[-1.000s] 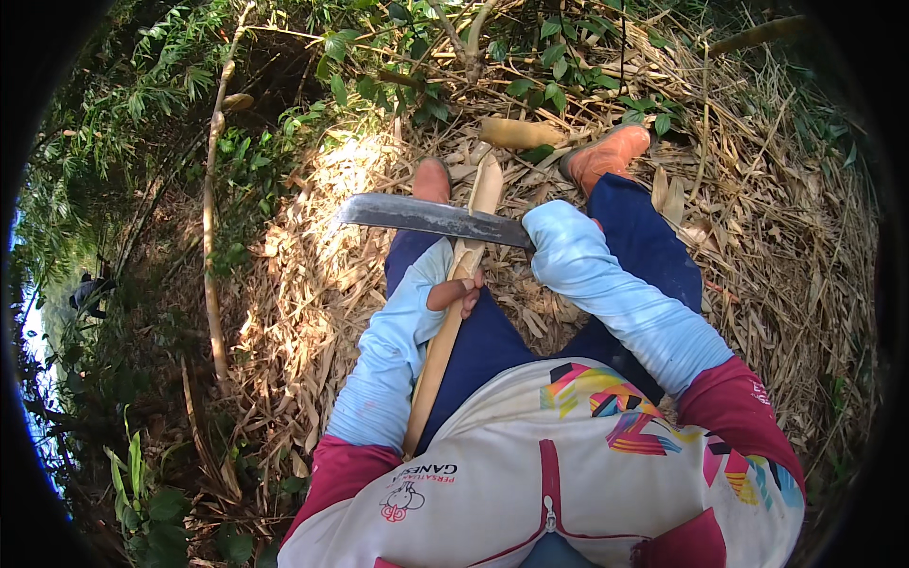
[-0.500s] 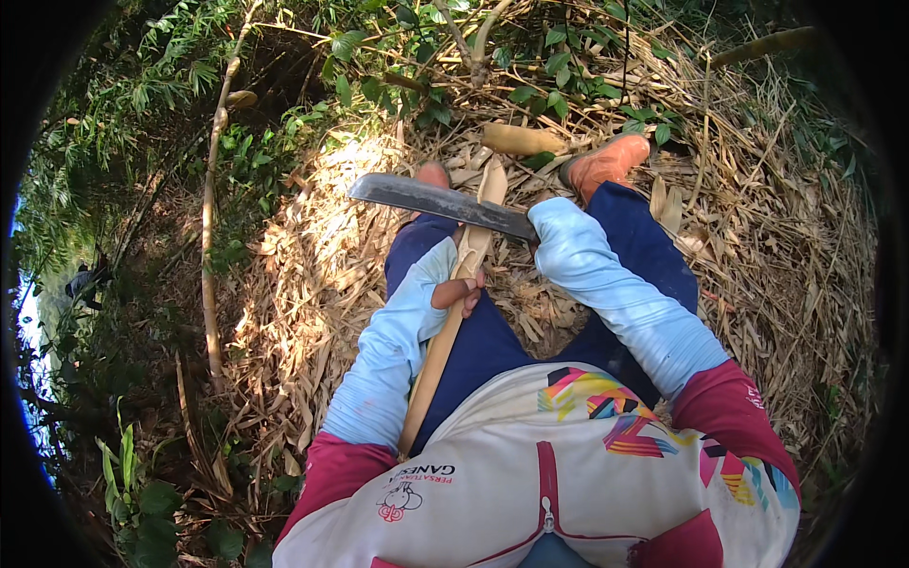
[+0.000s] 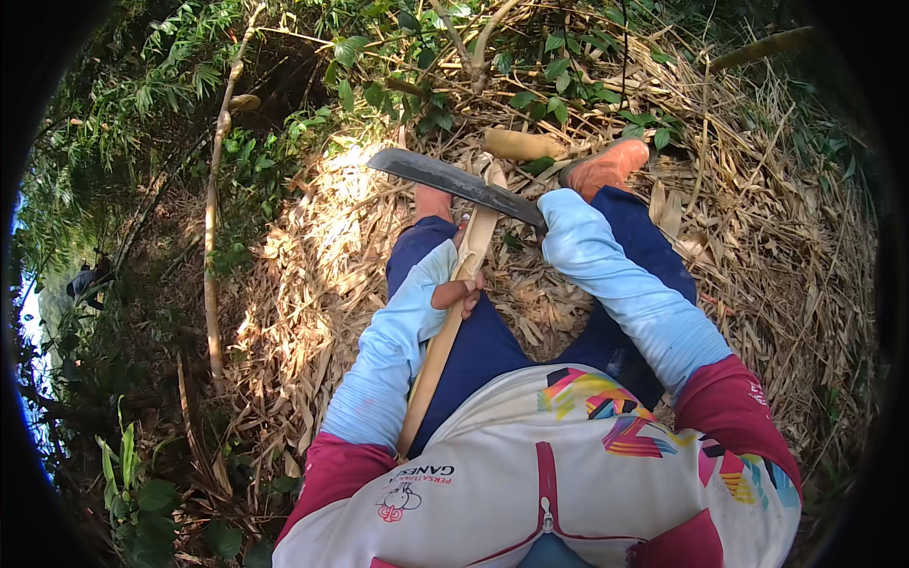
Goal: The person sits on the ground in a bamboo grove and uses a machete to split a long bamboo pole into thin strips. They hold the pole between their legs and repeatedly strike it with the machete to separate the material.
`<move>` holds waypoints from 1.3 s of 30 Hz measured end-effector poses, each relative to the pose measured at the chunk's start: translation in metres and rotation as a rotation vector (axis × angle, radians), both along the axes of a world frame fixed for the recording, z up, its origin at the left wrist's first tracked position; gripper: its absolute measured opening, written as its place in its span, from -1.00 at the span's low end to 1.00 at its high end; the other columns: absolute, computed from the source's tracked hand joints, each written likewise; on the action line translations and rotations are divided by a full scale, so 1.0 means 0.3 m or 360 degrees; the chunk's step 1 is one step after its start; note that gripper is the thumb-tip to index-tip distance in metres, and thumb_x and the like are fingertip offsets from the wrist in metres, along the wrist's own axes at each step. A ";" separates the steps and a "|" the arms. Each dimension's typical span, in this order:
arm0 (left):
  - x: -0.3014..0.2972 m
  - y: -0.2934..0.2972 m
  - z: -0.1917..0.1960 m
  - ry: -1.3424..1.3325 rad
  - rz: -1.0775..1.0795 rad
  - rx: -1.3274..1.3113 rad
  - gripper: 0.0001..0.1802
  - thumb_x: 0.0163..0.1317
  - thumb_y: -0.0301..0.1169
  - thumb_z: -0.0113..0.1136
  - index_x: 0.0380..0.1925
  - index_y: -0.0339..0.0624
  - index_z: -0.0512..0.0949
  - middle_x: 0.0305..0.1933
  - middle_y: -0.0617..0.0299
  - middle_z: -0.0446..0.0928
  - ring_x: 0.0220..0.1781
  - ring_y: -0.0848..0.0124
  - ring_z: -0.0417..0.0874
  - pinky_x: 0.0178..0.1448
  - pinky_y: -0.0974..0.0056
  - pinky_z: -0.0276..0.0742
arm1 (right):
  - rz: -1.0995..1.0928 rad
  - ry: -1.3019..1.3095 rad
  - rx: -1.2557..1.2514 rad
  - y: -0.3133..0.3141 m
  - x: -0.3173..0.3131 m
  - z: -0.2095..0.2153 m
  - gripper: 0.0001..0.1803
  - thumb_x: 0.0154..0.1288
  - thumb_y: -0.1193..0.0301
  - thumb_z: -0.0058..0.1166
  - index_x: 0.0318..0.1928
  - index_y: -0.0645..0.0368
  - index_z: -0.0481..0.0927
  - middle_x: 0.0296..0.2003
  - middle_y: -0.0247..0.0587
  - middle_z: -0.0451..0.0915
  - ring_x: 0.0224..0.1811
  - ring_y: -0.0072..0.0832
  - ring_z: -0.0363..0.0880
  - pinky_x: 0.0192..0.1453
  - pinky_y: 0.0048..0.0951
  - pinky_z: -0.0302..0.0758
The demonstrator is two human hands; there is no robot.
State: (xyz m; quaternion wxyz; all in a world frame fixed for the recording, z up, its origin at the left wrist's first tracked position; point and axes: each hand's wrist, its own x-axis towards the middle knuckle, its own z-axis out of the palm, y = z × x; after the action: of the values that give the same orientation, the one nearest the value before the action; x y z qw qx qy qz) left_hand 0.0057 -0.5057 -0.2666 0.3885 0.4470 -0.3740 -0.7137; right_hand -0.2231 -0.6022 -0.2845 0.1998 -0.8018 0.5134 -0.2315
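Observation:
A long pale split of bamboo [image 3: 435, 364] slants from beside my left hip up between my lower legs. Closed around its middle is my left hand [image 3: 458, 292], in a light blue sleeve that covers much of it. My right hand [image 3: 553, 223], almost hidden by its own blue sleeve, grips a machete [image 3: 445, 178] by the handle, which the hand covers. The dark blade points to the far left and crosses over the bamboo near its far end. Whether blade and wood touch, I cannot tell.
Dry bamboo leaves [image 3: 312, 293] cover the ground. A short cut bamboo piece [image 3: 523, 144] lies beyond my feet, near my right orange boot [image 3: 606, 168]. A thin upright stem [image 3: 210, 237] stands at left. Green leafy plants [image 3: 559, 71] and dry stalks edge the far side.
The machete's tip has swung away from me and a little to the right, its blade now tilting more. My left hand and the bamboo stay nearly where they were.

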 end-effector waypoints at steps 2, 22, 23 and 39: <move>0.014 0.002 0.006 -0.0071 0.0006 0.0025 -0.34 0.13 -0.54 0.17 0.28 -0.10 0.24 -0.28 0.23 0.49 -0.47 0.47 0.49 -0.41 0.37 0.53 | 0.0197 0.0442 0.0236 -0.010 0.036 0.002 -0.84 -0.01 0.50 0.18 -0.33 0.11 0.62 -0.33 0.01 0.58 -0.14 -0.01 0.60 -0.12 -0.14 0.55; 0.033 -0.004 -0.047 -0.0063 -0.0073 -0.0049 -0.06 0.11 -0.57 0.07 0.52 -0.01 -0.05 -0.32 0.24 0.49 -0.47 0.46 0.52 -0.42 0.38 0.51 | -0.0126 -0.0064 0.0251 0.041 -0.092 0.053 -0.63 0.04 0.48 0.30 -0.10 0.20 0.53 -0.24 0.11 0.54 -0.15 0.08 0.56 -0.11 -0.13 0.48; 0.035 -0.004 -0.047 -0.0049 -0.0082 -0.0026 -0.07 0.11 -0.57 0.08 0.51 -0.01 -0.03 -0.31 0.24 0.49 -0.47 0.45 0.51 -0.42 0.37 0.52 | -0.0058 0.0034 0.0238 0.059 -0.088 0.057 -0.63 0.04 0.48 0.30 -0.10 0.18 0.53 -0.24 0.10 0.53 -0.14 0.08 0.56 -0.11 -0.13 0.49; 0.037 -0.004 -0.020 -0.0125 -0.0106 0.0079 -0.33 0.10 -0.52 0.15 0.26 -0.13 0.23 -0.28 0.23 0.47 -0.45 0.46 0.49 -0.38 0.36 0.52 | 0.0251 0.0533 0.0281 0.046 0.015 0.049 -0.71 0.02 0.38 0.23 -0.16 -0.01 0.60 -0.16 -0.06 0.61 -0.06 -0.09 0.60 -0.01 -0.19 0.55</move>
State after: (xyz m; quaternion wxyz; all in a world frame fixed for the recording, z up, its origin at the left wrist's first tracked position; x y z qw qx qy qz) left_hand 0.0168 -0.5070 -0.2726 0.3385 0.4715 -0.3859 -0.7171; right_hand -0.2186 -0.5885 -0.2698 0.1986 -0.8462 0.4934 -0.0327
